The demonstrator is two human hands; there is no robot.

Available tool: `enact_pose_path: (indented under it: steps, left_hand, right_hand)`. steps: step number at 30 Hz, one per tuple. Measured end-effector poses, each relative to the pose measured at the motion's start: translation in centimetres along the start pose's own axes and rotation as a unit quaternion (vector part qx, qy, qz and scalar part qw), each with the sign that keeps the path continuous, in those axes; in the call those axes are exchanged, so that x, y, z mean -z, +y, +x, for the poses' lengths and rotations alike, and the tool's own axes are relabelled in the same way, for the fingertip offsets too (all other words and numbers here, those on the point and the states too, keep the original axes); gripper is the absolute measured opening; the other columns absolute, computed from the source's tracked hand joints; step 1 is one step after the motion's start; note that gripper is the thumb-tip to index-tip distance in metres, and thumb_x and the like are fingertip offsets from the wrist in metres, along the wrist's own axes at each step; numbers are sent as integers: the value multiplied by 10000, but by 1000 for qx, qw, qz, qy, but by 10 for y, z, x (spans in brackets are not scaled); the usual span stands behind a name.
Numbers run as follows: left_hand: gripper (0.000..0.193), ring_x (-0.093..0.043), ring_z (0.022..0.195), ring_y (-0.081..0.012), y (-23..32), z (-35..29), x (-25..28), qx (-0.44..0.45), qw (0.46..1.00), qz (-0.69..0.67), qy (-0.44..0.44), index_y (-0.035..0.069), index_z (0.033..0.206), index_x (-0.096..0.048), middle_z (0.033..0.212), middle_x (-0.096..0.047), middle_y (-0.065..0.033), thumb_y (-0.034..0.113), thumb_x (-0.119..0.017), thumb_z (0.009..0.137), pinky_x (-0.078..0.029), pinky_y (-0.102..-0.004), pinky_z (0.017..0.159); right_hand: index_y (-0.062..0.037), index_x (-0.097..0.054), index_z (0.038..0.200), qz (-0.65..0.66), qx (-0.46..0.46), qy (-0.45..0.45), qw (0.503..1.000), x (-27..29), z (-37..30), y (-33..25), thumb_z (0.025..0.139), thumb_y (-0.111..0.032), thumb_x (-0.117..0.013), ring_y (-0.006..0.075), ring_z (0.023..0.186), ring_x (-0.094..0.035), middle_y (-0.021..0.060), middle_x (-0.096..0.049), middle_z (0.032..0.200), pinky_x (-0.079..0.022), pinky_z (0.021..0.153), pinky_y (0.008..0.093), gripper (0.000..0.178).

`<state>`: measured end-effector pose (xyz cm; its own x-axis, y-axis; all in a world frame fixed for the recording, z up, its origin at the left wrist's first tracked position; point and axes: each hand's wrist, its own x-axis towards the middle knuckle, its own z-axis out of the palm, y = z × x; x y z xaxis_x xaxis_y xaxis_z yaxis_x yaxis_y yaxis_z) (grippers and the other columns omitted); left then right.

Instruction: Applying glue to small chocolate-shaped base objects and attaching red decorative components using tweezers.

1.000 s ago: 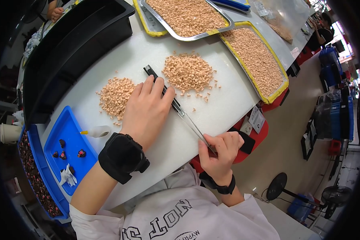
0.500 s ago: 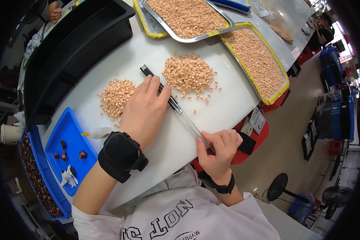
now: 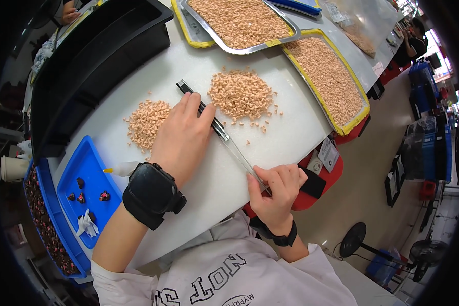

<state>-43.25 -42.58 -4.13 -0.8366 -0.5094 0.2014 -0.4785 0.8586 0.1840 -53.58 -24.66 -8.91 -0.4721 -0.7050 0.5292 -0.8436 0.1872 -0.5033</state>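
Note:
A long, slim black-and-silver tool (image 3: 218,127) lies slantwise across the white table (image 3: 285,102); its exact kind is unclear. My left hand (image 3: 184,130) rests over its black upper part, fingers on one side and thumb on the other. At the near end, by the table's edge, my right hand (image 3: 276,191) pinches the thin silver part between thumb and fingers. One pile of small beige pieces (image 3: 241,94) sits just beyond the tool on the right. A smaller pile of beige pieces (image 3: 147,125) lies left of my left hand, partly covered by it.
A black bin (image 3: 99,66) stands at the back left. The blue tray (image 3: 94,173) holds several dark bits and a white crumpled scrap. Beside my left wrist is a yellow-tipped white bottle (image 3: 121,169). A metal tray (image 3: 239,50) and a yellow-rimmed tray (image 3: 348,128) hold more beige pieces.
Both hands and the tool have shifted very slightly to the left. Their hold on it looks the same, and the piles are unchanged.

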Motion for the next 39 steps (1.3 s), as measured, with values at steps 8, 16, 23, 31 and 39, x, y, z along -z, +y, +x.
enact_pose_path:
  steps: [8, 16, 23, 31, 39]
  left_hand:
    - [369, -514, 1121, -358, -5, 2, 1, 10, 1000, 4, -13, 24, 1140, -518, 1228, -480, -205, 33, -632, 789, -449, -395, 935]
    - [380, -506, 1133, -362, -5, 3, 3, 22, 999, -5, -25, 12, 1153, -507, 1243, -477, -210, 36, -628, 794, -438, -394, 950]
    - [381, -520, 1113, -364, -5, 4, 2, 24, 999, -8, -25, 8, 1161, -506, 1255, -466, -213, 39, -624, 800, -451, -391, 932]
    - [396, -536, 1096, -355, -7, 4, 6, 38, 998, -17, -38, -13, 1190, -500, 1264, -464, -215, 60, -617, 818, -464, -379, 922]
    - [414, -521, 1125, -350, -7, 4, 4, 31, 999, 0, -30, -9, 1197, -495, 1267, -465, -208, 79, -626, 815, -455, -381, 939]
  right_hand:
    - [-130, -651, 826, 15, 1, 17, 1000, -12, 7, -2, 659, -117, -719, 191, 746, -485, -14, -510, 709, -271, 760, 347, 180]
    - [-126, -645, 826, 6, -18, -18, 1000, -9, 14, -8, 659, -177, -718, 206, 771, -484, -2, -515, 730, -274, 771, 356, 189]
    - [-137, -606, 751, 6, -16, -28, 999, 3, 10, 1, 653, -159, -727, 209, 750, -474, -1, -503, 716, -273, 765, 353, 157]
    - [-145, -563, 670, 40, 17, 3, 999, -4, 4, 9, 657, -101, -733, 188, 683, -458, -20, -474, 659, -269, 741, 336, 176]
    - [-142, -577, 684, 53, 37, 31, 997, -7, 0, 12, 641, -70, -745, 181, 691, -461, -25, -480, 656, -268, 747, 332, 188]
